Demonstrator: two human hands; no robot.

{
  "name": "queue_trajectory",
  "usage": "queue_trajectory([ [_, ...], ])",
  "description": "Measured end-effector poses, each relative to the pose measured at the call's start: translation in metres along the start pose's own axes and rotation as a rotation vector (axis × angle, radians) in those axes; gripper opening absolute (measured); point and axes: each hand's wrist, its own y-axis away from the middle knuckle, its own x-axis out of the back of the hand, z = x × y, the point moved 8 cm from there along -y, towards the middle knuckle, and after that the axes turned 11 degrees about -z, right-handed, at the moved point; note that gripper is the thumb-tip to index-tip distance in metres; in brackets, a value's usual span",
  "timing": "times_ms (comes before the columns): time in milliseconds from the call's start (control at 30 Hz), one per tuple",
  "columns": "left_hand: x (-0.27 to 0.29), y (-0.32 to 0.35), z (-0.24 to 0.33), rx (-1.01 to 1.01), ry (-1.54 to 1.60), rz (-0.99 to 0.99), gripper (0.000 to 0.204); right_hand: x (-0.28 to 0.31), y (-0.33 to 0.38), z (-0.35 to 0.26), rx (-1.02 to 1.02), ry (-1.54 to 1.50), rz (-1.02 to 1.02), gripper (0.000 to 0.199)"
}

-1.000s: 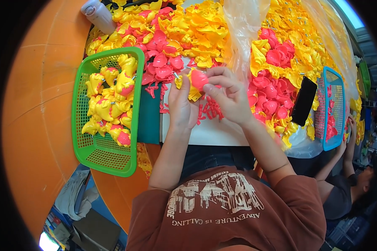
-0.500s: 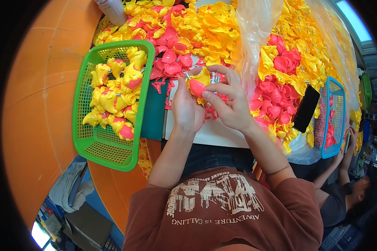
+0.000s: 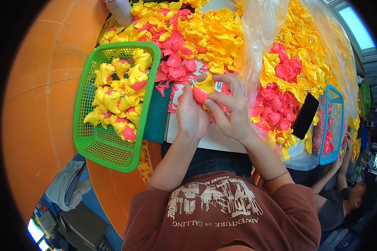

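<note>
Both of my hands meet over the table around a glossy yellow plastic shell piece with a pink rounded part (image 3: pixel 201 94). My right hand (image 3: pixel 232 109) pinches it between thumb and fingers from the right. My left hand (image 3: pixel 192 115) is cupped at its left side, thumb up, its far fingers partly hidden behind the piece. A small silver metal pin (image 3: pixel 192 82) shows at the left thumb tip; whether it is fixed to the piece I cannot tell. More silver pins (image 3: pixel 218 85) show just beyond, close to my right fingers.
To the left, a green basket (image 3: pixel 81 125) holds several yellow-and-pink figures. Piles of yellow shells (image 3: pixel 222 35) and pink shells (image 3: pixel 276 102) cover the table, with clear plastic sheeting (image 3: pixel 259 37) between. A black phone-like slab (image 3: pixel 305 116), a blue basket (image 3: pixel 341 121) and another person (image 3: pixel 341 196) are at right.
The whole view has shifted slightly, with the table lower in the picture. My hands keep hold of the same piece, which is tilted a little differently.
</note>
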Motion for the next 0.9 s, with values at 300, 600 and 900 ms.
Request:
queue_trajectory([
  [300,-0.002,0.002,-0.006,0.086,0.089,-0.089,0.043,0.005,0.001,-0.010,0.068,0.067,-0.033,0.012],
  [600,0.018,0.011,0.005,-0.045,-0.261,0.005,0.046,-0.005,-0.004,-0.003,0.022,-0.007,-0.063,0.014],
  [900,0.062,0.014,0.020,0.032,-0.101,0.068,0.042,-0.048,-0.036,0.087,-0.067,0.498,-0.425,0.015],
])
